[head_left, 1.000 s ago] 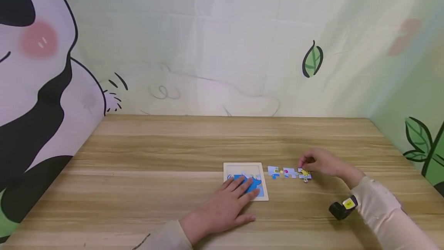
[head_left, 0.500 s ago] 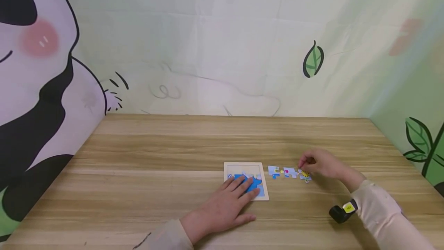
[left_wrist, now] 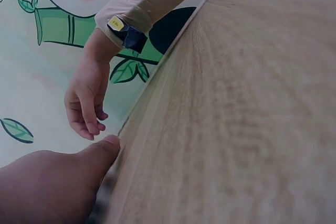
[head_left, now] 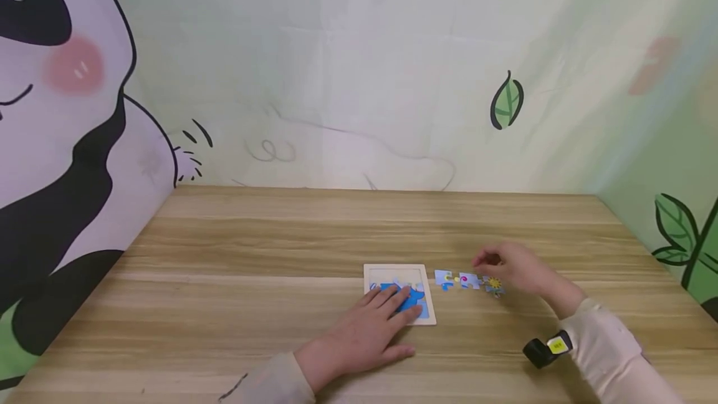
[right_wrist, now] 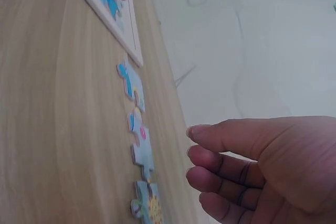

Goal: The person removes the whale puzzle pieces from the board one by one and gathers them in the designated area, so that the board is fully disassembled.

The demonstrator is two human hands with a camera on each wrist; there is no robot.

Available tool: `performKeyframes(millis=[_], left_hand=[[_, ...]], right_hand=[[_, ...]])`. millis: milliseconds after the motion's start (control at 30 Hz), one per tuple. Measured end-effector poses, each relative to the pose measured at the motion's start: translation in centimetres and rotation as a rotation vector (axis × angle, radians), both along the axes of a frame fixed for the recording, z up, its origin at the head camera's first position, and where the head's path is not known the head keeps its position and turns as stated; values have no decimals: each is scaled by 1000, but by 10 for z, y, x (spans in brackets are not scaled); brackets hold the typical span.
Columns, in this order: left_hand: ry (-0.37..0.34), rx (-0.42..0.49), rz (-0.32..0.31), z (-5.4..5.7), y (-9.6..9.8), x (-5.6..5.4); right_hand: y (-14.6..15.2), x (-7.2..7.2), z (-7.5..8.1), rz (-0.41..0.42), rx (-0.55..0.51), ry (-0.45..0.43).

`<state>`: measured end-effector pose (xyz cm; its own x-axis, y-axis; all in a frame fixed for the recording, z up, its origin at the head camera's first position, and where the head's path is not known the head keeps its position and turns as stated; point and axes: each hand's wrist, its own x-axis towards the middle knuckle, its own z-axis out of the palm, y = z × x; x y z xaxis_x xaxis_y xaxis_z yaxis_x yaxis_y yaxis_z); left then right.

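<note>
My left hand (head_left: 359,335) lies flat with spread fingers on a small wooden-framed jigsaw puzzle (head_left: 395,265), covering part of its blue picture. The upper part of the tray shows bare backing. Right of the frame, three loose puzzle pieces stand in a row: a blue-and-white piece (head_left: 444,278), one with a pink swirl (head_left: 468,280) and one with a yellow sun (head_left: 494,283). Just behind the sun piece hovers my right hand (head_left: 516,270). In the right wrist view its fingers are loosely bent, thumb near the index finger, nothing between them, apart from the pieces (right_wrist: 143,145).
The wooden table (head_left: 252,242) reaches back to a wall printed with a panda (head_left: 90,142) and leaves. A black wrist camera (head_left: 541,352) with a yellow label sits at my right cuff, close over the table.
My right hand has drawn slightly left and back from the sun piece, which has turned a little and now shows more fully. The left hand stays on the puzzle. The head view shifts slightly.
</note>
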<state>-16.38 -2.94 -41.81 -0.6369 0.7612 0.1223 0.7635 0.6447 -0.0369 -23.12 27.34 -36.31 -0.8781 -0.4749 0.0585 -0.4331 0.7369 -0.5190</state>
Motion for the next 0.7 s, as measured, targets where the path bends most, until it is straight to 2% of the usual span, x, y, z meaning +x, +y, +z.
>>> performKeyframes(millis=[167, 400, 700], left_hand=[[-35, -3, 26, 5, -1, -2], [-5, 2, 15, 9, -7, -3], [23, -4, 15, 9, -15, -3]], right_hand=[[-6, 4, 2, 15, -23, 30], [-13, 9, 3, 34, -52, 57], [-23, 12, -3, 38, -78, 39]])
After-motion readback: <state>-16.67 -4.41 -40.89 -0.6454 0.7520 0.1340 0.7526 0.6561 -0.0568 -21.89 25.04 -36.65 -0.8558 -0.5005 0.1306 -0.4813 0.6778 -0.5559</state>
